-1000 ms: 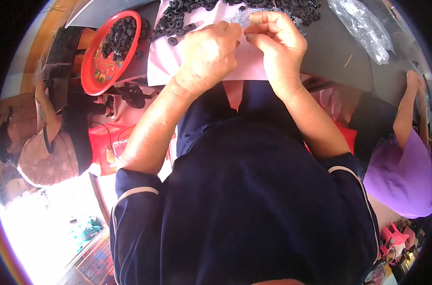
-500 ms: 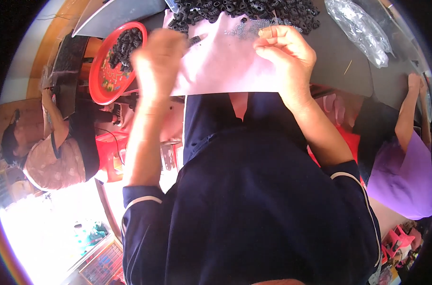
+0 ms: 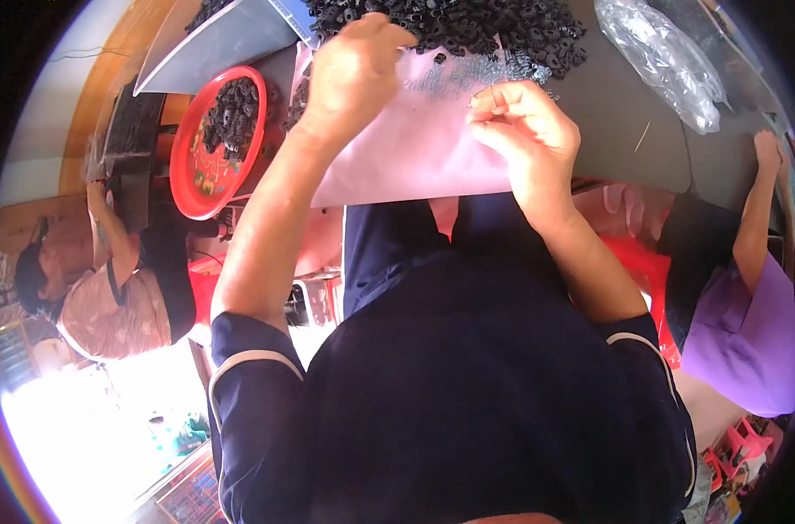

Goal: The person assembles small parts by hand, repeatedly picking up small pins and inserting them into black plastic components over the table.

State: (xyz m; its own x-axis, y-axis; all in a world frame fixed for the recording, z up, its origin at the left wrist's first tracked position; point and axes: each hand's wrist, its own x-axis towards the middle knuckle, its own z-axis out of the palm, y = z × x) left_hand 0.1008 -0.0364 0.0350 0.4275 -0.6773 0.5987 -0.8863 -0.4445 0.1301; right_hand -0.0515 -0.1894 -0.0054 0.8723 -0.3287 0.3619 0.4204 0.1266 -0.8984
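Observation:
My left hand (image 3: 354,74) is at the near edge of a heap of small black plastic parts (image 3: 467,26). Its fingers are curled down, and the tips are hidden, so what they hold cannot be made out. Over the right side of a pink cloth (image 3: 397,148), my right hand (image 3: 537,131) is closed in a pinch. Whatever lies between its thumb and fingers is too small to name. Just beyond the right fingertips, a scatter of small metal springs (image 3: 467,74) lies on the cloth.
A red tray (image 3: 182,166) holding black parts stands at the left, beside a grey bin (image 3: 214,52). Clear plastic bags (image 3: 664,61) and a thin stick (image 3: 643,137) lie on the dark table (image 3: 616,131) at right. Other people sit at left (image 3: 109,306) and right (image 3: 746,332).
My left hand has moved away and to the right, from beside the red tray to the black heap. My right hand keeps its pinch near the springs. The view has shifted slightly.

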